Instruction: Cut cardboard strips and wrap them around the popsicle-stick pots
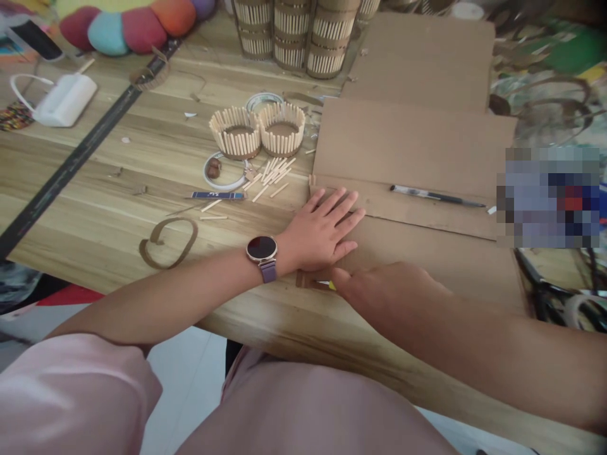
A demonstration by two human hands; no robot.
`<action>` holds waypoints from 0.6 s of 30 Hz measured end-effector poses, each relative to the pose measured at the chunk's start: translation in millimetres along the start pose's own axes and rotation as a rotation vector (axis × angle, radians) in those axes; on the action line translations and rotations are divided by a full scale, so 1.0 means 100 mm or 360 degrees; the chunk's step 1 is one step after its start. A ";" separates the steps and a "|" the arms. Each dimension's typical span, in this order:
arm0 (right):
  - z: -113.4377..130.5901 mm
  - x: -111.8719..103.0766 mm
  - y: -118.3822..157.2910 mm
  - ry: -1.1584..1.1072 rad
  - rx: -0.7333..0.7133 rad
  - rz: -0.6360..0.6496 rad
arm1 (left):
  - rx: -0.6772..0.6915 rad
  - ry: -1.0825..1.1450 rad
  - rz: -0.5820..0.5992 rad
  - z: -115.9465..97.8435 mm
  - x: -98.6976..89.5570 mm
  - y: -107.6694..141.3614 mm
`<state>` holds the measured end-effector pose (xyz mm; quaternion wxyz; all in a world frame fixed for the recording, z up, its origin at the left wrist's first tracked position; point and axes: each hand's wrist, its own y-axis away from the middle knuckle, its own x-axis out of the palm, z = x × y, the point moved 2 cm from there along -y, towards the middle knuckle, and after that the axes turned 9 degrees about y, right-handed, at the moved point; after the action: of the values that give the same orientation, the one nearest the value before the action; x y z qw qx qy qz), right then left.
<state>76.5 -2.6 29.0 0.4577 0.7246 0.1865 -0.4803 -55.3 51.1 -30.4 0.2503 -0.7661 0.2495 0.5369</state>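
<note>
Where the lower left corner of the cardboard sheet [465,259] lies, just below the centre of the frame, the blade of a utility knife [332,285] meets or nearly meets it; whether the edge is in the material cannot be told. This sheet's long axis runs from the middle of the frame to the right, dipping slightly. The blade points to the left of the frame, roughly along that same axis, so it lies leftward of the fist that grips it. Of the knife, only the blade and a bit of yellow show.

Closed around the knife, the right hand [379,284] covers most of its handle, and how the fingers wrap beneath cannot be seen. The left hand [320,230] lies flat near the sheet's left end, fingers spread and aimed toward the upper right, holding nothing visible. Its palm is just above the blade, so both hands are close together, with the right hand nearer the lower edge.

Beyond the fingertips, a ballpoint pen [439,196] lies on the cardboard, right of centre, nearly in line with the long dark seam below it. Farther out, loose wooden sticks [272,177] lie near the middle of the frame, below two stick-walled cups [283,142] standing side by side. A long black strip [85,148] slants across the upper left of the wooden table [265,316].
</note>
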 end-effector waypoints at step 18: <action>-0.24 0.15 0.19 0.0266 0.0110 0.0370 | 0.0037 -0.0056 -0.0022 0.01 0.02 0.01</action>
<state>109.6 4.8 28.2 0.4679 0.7941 0.1222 -0.3682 -56.2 50.6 -32.9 0.2671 -0.7553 0.2460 0.5455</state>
